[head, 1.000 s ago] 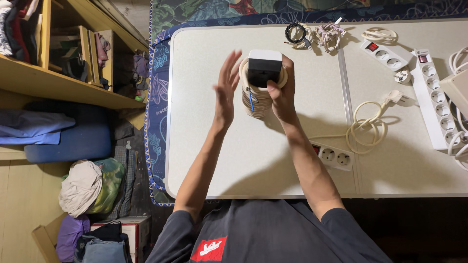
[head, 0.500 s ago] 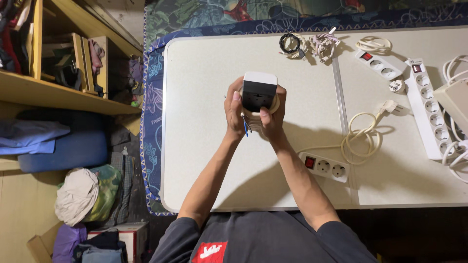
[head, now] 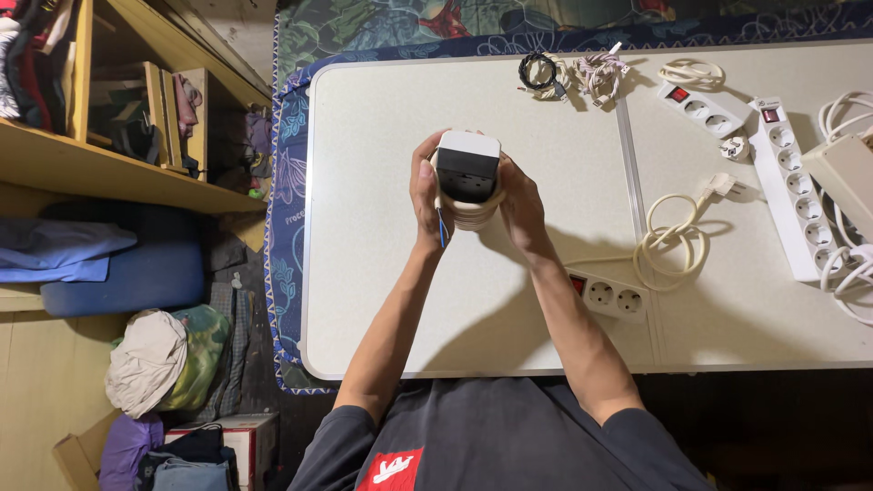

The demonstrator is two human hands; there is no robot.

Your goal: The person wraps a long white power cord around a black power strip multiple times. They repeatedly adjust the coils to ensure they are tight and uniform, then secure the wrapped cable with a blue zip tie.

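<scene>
I am looking straight down at my own two bare arms reaching out over a pale surface (head: 382, 300). Both hands meet in the middle of the view, raised above it, around one object: a white power strip (head: 467, 168) with a dark socket face turned up toward me, its pale cable (head: 473, 215) wound in a tidy bundle beneath it. My left hand (head: 426, 202) wraps the left side, fingers curled closed against the strip and coil. My right hand (head: 520, 205) does the same on the right, so each grip is clamped on the bundle from opposite sides. Holding it this way looks meant to keep the wound cable from springing loose. A small blue piece, perhaps a tie, shows by my left palm; I cannot tell what it is.

The other things lie well apart from my hands. To my right, near the surface's front edge, a short three-socket strip (head: 607, 295) with a red switch lies flat, its cream cord looped in a loose coil (head: 671, 244) ending in a plug. Farther right is a long white multi-socket strip (head: 797, 186), and another short strip (head: 698, 104) sits toward the far edge. At the far edge are a black coiled cable (head: 538, 71) and a white coiled cable (head: 602, 69), just beside each other.

Left of the surface, wooden shelves (head: 109, 173) hold clothes and small items, with bundled fabric on the floor below.
</scene>
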